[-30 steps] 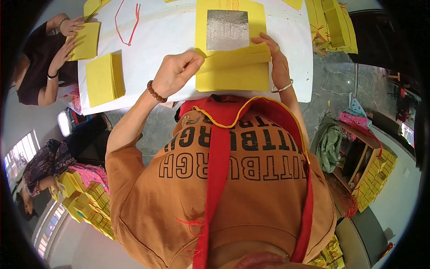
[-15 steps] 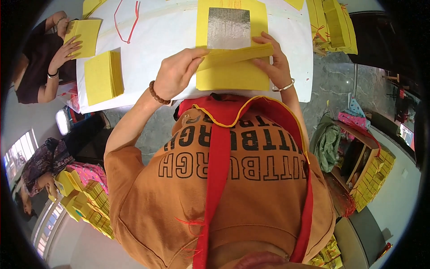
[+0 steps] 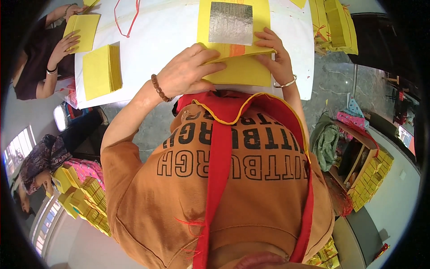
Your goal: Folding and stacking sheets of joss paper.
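Note:
In front of me at the table's near edge lies a stack of yellow paper (image 3: 248,74), the top sheet bearing a silver foil square (image 3: 231,23) and an orange print below it. The near edge of that sheet stands lifted off the paper beneath. My left hand (image 3: 190,67) is closed at the left end of this raised edge, fingers pointing right; its thumb is mostly hidden. At the right end my right hand (image 3: 274,53) pinches the edge, fingers on top and thumb beneath.
A yellow paper stack (image 3: 102,71) stands left on the white table (image 3: 152,58), near a loop of red string (image 3: 130,28). At far left another person's hand (image 3: 66,45) rests on yellow paper. Yellow bundles (image 3: 333,27) lie beyond the table's right edge.
The narrow folded flap between my hands has opened upward, uncovering the orange print. My left hand has moved right, further over the paper; the right hand stays at the right end.

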Demonstrator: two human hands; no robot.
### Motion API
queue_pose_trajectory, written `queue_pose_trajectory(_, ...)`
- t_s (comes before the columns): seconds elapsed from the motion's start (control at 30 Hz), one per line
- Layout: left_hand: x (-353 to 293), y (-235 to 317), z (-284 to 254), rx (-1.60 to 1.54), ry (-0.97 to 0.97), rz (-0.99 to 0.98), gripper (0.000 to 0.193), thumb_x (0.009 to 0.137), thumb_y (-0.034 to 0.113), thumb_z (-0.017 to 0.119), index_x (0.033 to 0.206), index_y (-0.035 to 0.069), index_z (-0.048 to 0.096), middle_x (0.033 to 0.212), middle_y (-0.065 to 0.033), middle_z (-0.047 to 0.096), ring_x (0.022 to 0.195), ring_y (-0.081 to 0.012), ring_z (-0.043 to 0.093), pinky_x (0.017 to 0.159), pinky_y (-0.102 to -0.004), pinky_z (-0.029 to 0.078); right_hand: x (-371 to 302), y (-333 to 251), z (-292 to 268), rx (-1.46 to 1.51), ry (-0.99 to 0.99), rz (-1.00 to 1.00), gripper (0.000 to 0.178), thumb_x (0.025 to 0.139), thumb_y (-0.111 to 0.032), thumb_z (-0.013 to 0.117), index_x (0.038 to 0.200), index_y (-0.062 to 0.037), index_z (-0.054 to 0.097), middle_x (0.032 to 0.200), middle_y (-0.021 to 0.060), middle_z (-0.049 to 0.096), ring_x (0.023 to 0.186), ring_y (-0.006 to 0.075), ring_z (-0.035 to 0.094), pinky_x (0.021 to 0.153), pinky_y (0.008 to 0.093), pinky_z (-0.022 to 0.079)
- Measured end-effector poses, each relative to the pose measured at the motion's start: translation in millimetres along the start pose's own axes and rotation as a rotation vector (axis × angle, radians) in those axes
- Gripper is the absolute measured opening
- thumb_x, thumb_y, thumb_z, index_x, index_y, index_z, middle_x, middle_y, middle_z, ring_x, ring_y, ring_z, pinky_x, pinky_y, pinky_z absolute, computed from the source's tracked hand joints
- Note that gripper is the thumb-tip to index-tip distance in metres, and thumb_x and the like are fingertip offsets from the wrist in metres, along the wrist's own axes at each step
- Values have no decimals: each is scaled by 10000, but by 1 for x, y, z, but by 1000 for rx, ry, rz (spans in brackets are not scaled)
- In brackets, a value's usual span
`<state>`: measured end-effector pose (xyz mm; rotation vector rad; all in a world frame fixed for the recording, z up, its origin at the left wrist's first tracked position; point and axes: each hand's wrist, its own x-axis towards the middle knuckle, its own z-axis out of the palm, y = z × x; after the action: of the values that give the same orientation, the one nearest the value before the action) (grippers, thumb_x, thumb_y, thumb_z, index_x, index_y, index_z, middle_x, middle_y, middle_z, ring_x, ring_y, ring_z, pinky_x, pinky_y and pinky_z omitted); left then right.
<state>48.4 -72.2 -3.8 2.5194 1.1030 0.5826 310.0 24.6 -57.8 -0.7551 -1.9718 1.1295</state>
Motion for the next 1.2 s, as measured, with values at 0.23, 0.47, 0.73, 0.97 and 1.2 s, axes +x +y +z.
queue_pose_trajectory(0.23,3,0,-5,60,-26,16,468,684,233,702,1115,86,591,1154,-110,517,991,-290,495,840,-365,448,0,5,-3,31,-2,-5,276,736,-45,671,1006,-88,631,1222,46,550,1282,262,345,1049,373,294)
queue_pose_trajectory(0.47,0,-1,-6,70,-11,53,366,725,196,681,1064,77,612,1150,-122,542,975,-289,526,808,-366,472,0,3,-3,44,-7,2,250,749,-49,663,995,-81,638,1224,39,550,1285,261,340,1054,373,284)
queue_pose_trajectory(0.73,1,-5,-10,67,43,136,318,727,181,671,1012,50,618,1080,-100,577,904,-265,568,755,-344,502,0,5,-4,42,-7,10,239,764,-73,665,1002,-67,637,1225,32,551,1284,258,341,1049,367,286)
queue_pose_trajectory(0.97,-1,4,-12,173,2,129,347,707,187,679,1011,35,611,1105,-110,560,957,-266,552,784,-355,493,1,3,-5,24,-7,10,227,778,-97,663,1000,-58,637,1220,31,555,1285,258,341,1049,365,284)
queue_pose_trajectory(1.2,-2,-5,-9,44,36,115,289,710,172,667,956,27,618,1070,-85,559,950,-248,539,782,-336,498,1,3,-5,23,-16,4,233,782,-99,661,1010,-61,639,1220,29,554,1281,253,346,1048,365,288)
